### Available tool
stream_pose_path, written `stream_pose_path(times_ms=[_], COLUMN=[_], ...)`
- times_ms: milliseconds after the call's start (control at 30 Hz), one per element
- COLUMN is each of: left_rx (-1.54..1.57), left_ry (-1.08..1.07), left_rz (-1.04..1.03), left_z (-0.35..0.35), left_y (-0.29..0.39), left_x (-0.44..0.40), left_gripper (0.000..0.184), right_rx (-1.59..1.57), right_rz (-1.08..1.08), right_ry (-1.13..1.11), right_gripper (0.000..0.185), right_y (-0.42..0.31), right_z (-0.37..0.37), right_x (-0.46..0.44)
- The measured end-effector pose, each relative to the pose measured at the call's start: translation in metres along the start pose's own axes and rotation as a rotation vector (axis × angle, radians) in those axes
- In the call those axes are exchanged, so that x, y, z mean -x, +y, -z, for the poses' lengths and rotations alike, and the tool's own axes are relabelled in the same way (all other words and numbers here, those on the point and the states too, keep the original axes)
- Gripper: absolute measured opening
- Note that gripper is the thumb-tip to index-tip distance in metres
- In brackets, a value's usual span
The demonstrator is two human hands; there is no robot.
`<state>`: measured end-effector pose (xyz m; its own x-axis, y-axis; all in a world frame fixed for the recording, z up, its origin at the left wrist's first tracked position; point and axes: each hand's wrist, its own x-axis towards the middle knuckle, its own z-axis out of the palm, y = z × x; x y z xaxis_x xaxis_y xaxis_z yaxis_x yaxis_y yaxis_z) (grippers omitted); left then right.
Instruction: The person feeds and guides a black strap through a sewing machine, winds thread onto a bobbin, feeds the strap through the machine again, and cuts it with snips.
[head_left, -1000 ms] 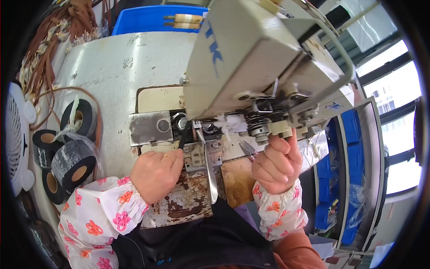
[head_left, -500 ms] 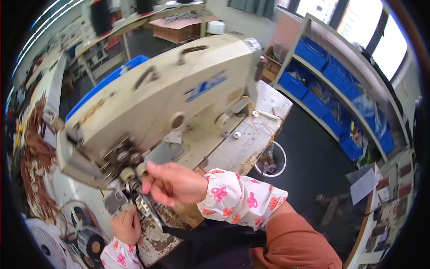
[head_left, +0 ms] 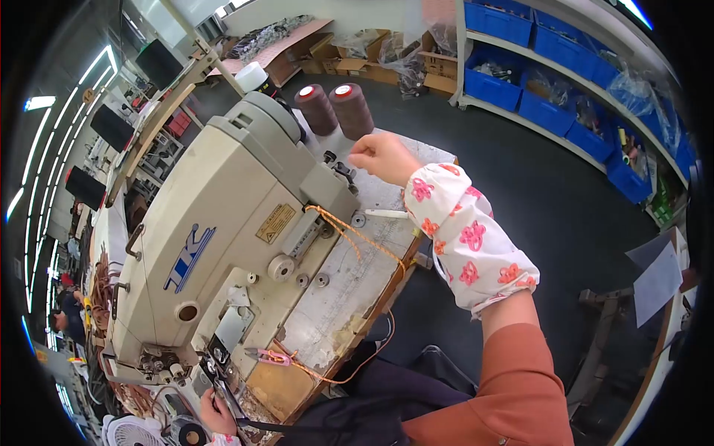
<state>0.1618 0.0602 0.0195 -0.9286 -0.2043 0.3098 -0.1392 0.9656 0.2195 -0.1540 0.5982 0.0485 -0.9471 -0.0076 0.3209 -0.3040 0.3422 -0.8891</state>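
The sewing machine (head_left: 223,215) with a blue logo stands on a worn table (head_left: 342,282). My right hand (head_left: 383,157) is raised over the table's far end, close to two brown thread cones (head_left: 349,111); its fingers are bent together, and what they hold, if anything, is hidden. At the needle end, my left hand (head_left: 217,413) rests beside the metal parts (head_left: 223,379), its fingers curled and partly hidden. Pink-handled snips (head_left: 269,357) lie on the table, near an orange cord (head_left: 357,234) hanging from the machine.
Blue bins (head_left: 494,82) fill a shelf at the upper right. Cardboard boxes (head_left: 439,67) stand along the back. A white fan (head_left: 134,431) and a black tape roll (head_left: 192,435) are at the lower left. Several black spools stand on a rack at the left.
The view has swung toward the machine's far end. My right hand has left the needle area and moved out past the machine's head toward the thread cones. My left hand has stayed near the needle end.
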Motion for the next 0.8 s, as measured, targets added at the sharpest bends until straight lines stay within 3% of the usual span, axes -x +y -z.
stream_pose_path(times_ms=[67, 167, 267, 333, 433, 633, 700, 767, 800], left_rx=[-0.031, -0.036, -0.040, -0.040, -0.026, -0.032, -0.032, -0.007, -0.007], left_ry=[0.008, -0.017, -0.007, 0.058, 0.080, 0.047, 0.102, 0.072, 0.048], left_rz=[-0.009, 0.048, 0.069, -0.068, -0.116, -0.085, -0.158, -0.113, -0.071], left_z=[0.002, 0.005, 0.001, -0.003, -0.005, -0.003, -0.006, -0.001, -0.001], left_y=[0.010, 0.021, 0.018, 0.009, 0.005, 0.004, 0.000, 0.011, 0.014], left_x=[-0.002, -0.002, -0.002, -0.001, -0.002, -0.002, -0.002, -0.004, -0.005], left_gripper=[0.019, 0.020, 0.020, 0.019, 0.019, 0.021, 0.022, 0.022, 0.022], right_rx=[0.150, 0.209, 0.322, 0.338, 0.351, 0.246, 0.384, 0.428, 0.405], right_rz=[0.040, 0.081, 0.028, 0.015, 0.024, 0.076, 0.165, 0.409, 0.391], right_ry=[-0.179, -0.328, -0.370, -0.349, -0.345, -0.378, -0.248, 0.076, 0.048], right_gripper=[0.038, 0.042, 0.042, 0.042, 0.043, 0.042, 0.037, 0.021, 0.018], right_y=[0.007, 0.014, 0.012, 0.010, 0.014, 0.012, 0.009, -0.013, -0.041], right_z=[-0.001, 0.003, 0.008, 0.004, -0.003, 0.006, 0.010, 0.001, -0.006], right_x=[-0.009, -0.019, -0.031, -0.035, -0.041, -0.030, -0.015, 0.012, 0.033])
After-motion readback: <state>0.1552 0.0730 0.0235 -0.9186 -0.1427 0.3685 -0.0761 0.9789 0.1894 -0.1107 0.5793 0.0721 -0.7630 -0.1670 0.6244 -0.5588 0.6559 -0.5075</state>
